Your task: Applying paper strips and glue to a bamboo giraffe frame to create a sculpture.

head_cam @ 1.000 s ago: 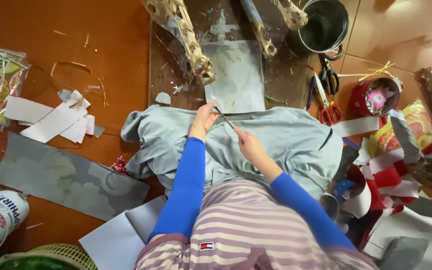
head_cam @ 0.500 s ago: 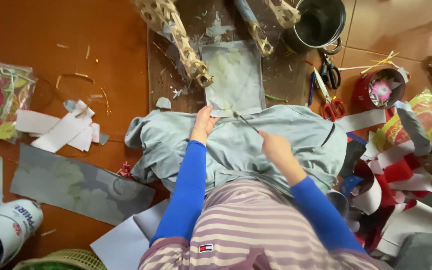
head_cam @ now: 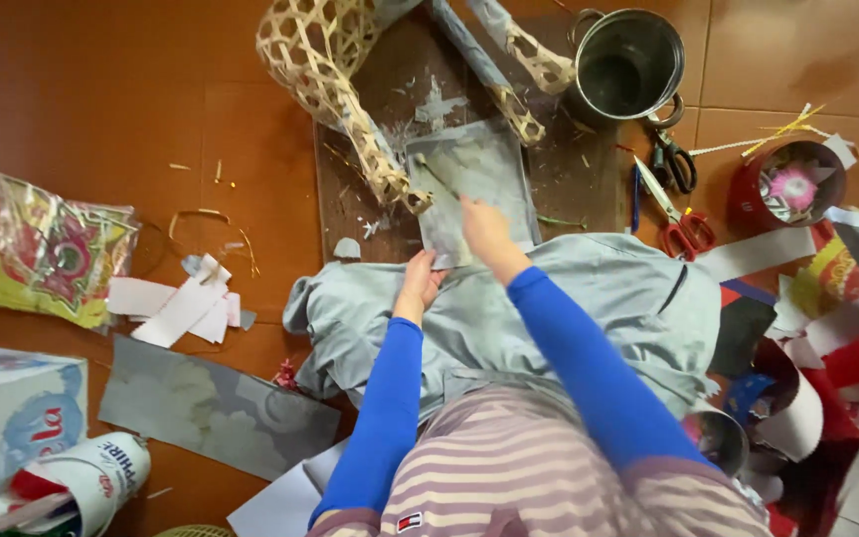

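Striped fabric, pink and cream, filling the bottom edge nearest the camera, with two blue sleeves (head_cam: 380, 418) stretching away over a pale grey-blue cloth (head_cam: 589, 298) spread across the lap. Left hand (head_cam: 418, 283) resting at the near edge of a grey paper sheet (head_cam: 479, 189), fingers curled together and pinching its lower left corner. Right hand (head_cam: 484, 229) lying on the same sheet, just right of the left hand, fingers closed around a thin stick-like tool (head_cam: 436, 177) angling up and left across the paper; too small to tell what kind of tool. Sheet itself lying flat on a dark wooden board (head_cam: 589, 159), its near edge touching the cloth. Woven bamboo frame (head_cam: 335, 85) standing on the board just left of the sheet, one leg touching the sheet's left edge. Red-handled scissors (head_cam: 676, 214) and black-handled scissors (head_cam: 673, 159) lying right of the board. Steel pot (head_cam: 630, 65) sitting at the far right corner of the board. Red round tin (head_cam: 787, 189) of scraps sitting further right. White paper strips (head_cam: 186, 308) and a long grey paper piece (head_cam: 216, 408) lying on the brown tiled floor (head_cam: 101, 99) to the left, well apart from the hands. Colourful patterned packet (head_cam: 47, 249) lying at the far left.
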